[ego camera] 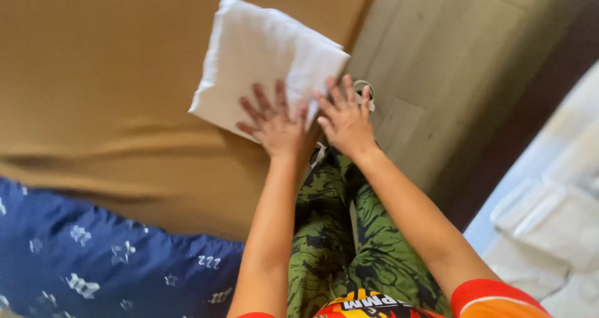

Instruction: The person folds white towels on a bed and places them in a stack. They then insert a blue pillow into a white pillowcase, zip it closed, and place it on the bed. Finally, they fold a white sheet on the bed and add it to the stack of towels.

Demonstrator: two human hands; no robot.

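Observation:
A folded white cloth [262, 56] lies near the edge of a mattress covered with a tan sheet [93, 74]. My left hand [274, 126] rests flat on the cloth's near corner with fingers spread. My right hand [346, 115] presses flat on the cloth's right corner at the mattress edge, fingers apart. Neither hand grips anything.
A dark blue patterned cover [93, 255] lies on the mattress at the lower left. Grey wood-look floor [449, 56] runs to the right of the bed. White fabric items [549, 224] lie at the far right. My legs in green patterned trousers [340, 243] stand beside the bed.

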